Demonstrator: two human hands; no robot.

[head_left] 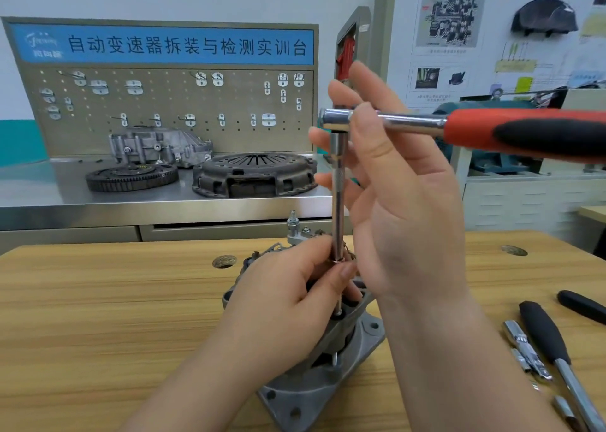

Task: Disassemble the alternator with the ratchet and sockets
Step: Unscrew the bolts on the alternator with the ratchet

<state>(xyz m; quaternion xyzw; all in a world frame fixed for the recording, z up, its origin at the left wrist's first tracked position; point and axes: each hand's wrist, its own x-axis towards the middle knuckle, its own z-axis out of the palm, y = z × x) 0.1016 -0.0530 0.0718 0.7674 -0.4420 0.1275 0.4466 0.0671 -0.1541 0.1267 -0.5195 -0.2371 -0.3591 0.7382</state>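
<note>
The alternator (331, 359) stands on a grey square base plate (370, 333) on the wooden bench, low in the middle of the head view. A ratchet (426, 126) with a red and black handle points right, and a long chrome extension (338, 202) runs straight down from its head to the alternator. My right hand (403, 182) is wrapped around the ratchet head and the top of the extension. My left hand (288, 300) rests on the alternator and pinches the lower end of the extension between thumb and fingers. The socket tip is hidden by my left hand.
Loose sockets (524, 349) and two black-handled tools (551, 343) lie on the bench at the right. Behind stands a steel bench with a clutch pressure plate (255, 174), a flywheel (131, 177), a housing (157, 146) and a pegboard (170, 103).
</note>
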